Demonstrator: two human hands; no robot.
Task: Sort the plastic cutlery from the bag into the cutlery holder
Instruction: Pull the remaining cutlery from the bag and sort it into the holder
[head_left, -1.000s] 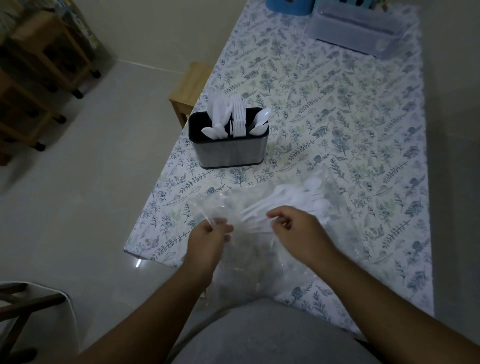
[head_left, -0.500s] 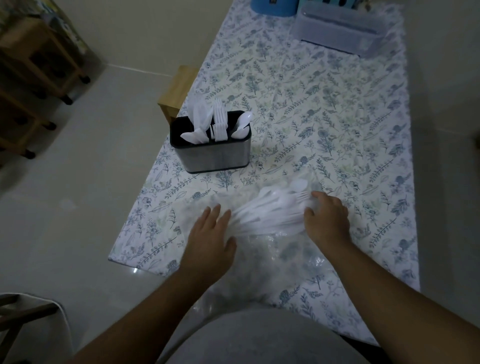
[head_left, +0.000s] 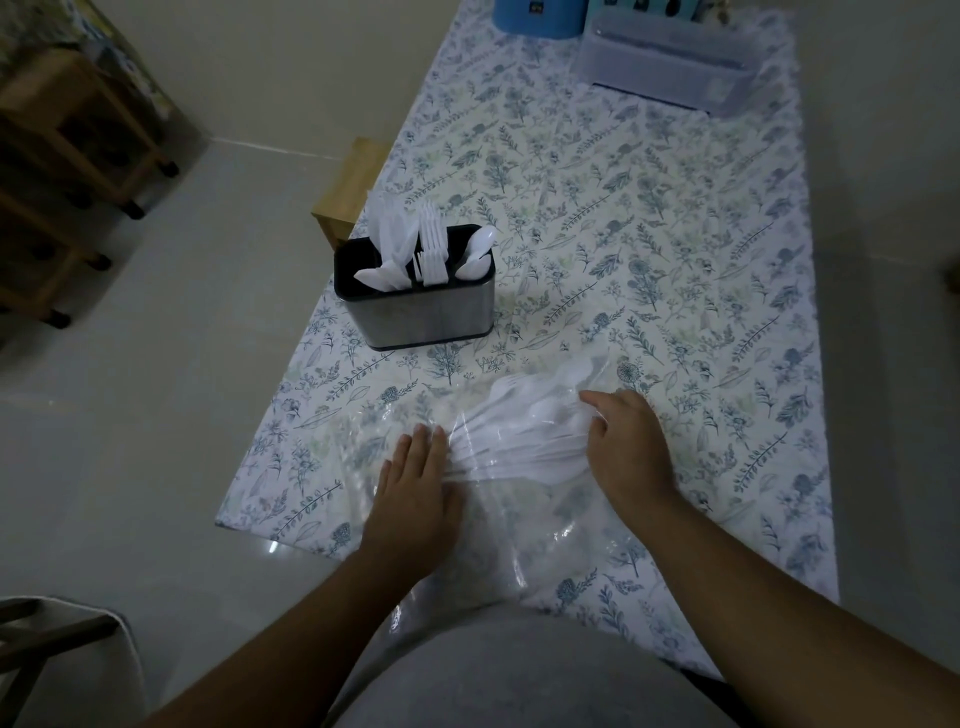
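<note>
A clear plastic bag (head_left: 524, 525) lies on the near part of the table, with a bundle of white plastic cutlery (head_left: 524, 434) inside it. My left hand (head_left: 415, 499) lies flat on the bag at the handle ends, fingers straight and together. My right hand (head_left: 626, 447) presses down on the other end of the bundle, fingers curled over the bag. Behind them stands the dark, steel-sided cutlery holder (head_left: 415, 306). White knives, forks and spoons stand upright in its three compartments.
The table carries a floral cloth (head_left: 649, 234). At its far end sit a clear plastic box (head_left: 670, 62) and a blue container (head_left: 540, 18). A wooden stool (head_left: 350, 189) stands by the left edge, wooden shelving (head_left: 67, 171) further left, and a chair (head_left: 47, 644) at bottom left.
One second ago both hands pinched the bag's near edge. The left hand has since flattened onto the bag and the right hand has reached forward over the cutlery bundle.
</note>
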